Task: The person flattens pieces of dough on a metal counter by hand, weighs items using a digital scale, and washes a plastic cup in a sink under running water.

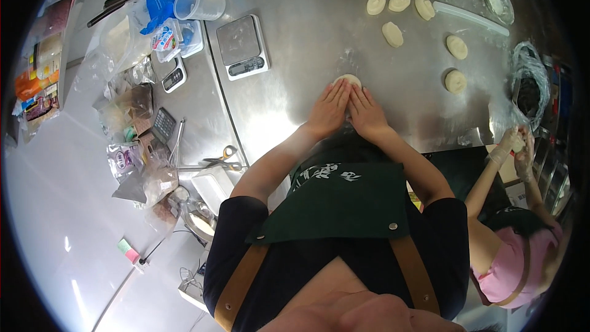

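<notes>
My left hand (pixel 332 107) and my right hand (pixel 364 110) lie side by side, fingers straight and flat, on a pale dough round (pixel 347 77) at the middle of the steel table (pixel 295 43). Their fingertips cover much of the dough. Several other pale dough pieces (pixel 393 34) rest to the upper right, two of them nearer (pixel 455 81) to my right hand.
Two scales (pixel 239 42), plastic tubs (pixel 198 3), bags and scissors (pixel 221 163) occupy the left. A clear plastic bar (pixel 470 17), a floury bowl (pixel 496 1) and crumpled plastic (pixel 534 86) are at right. A co-worker's gloved hands (pixel 518 144) work at the right edge.
</notes>
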A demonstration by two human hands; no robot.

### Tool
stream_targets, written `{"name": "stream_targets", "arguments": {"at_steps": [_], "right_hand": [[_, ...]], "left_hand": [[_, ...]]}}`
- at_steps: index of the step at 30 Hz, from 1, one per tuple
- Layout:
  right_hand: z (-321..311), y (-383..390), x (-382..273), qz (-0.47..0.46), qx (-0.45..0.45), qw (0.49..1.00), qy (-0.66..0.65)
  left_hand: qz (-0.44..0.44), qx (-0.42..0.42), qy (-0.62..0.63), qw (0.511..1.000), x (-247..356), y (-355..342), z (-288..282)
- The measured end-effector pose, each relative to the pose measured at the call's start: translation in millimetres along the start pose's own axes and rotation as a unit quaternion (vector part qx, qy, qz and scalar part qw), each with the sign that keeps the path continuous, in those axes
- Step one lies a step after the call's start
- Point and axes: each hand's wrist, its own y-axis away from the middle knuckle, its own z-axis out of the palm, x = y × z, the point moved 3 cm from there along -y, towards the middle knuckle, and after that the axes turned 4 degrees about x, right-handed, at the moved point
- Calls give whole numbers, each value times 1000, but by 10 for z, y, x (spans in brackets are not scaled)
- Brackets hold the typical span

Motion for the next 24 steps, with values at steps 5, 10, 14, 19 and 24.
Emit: {"name": "stream_targets", "arguments": {"at_steps": [5, 10, 14, 19, 24], "right_hand": [[27, -7, -78, 23, 38, 999, 13], [85, 4, -36, 39, 18, 999, -14], [-57, -165, -31, 24, 49, 999, 1], [-14, -249, -22, 30, 24, 999, -34], [-37, -264, -68, 50, -7, 998, -27]], "left_hand": [[9, 14, 18, 1000, 35, -35, -51], [11, -7, 21, 1000, 31, -46, -34], [-131, 21, 103, 986, 13, 47, -30], [-187, 105, 149, 965, -27, 148, -152], [-202, 132, 154, 958, -128, 179, -246]]}}
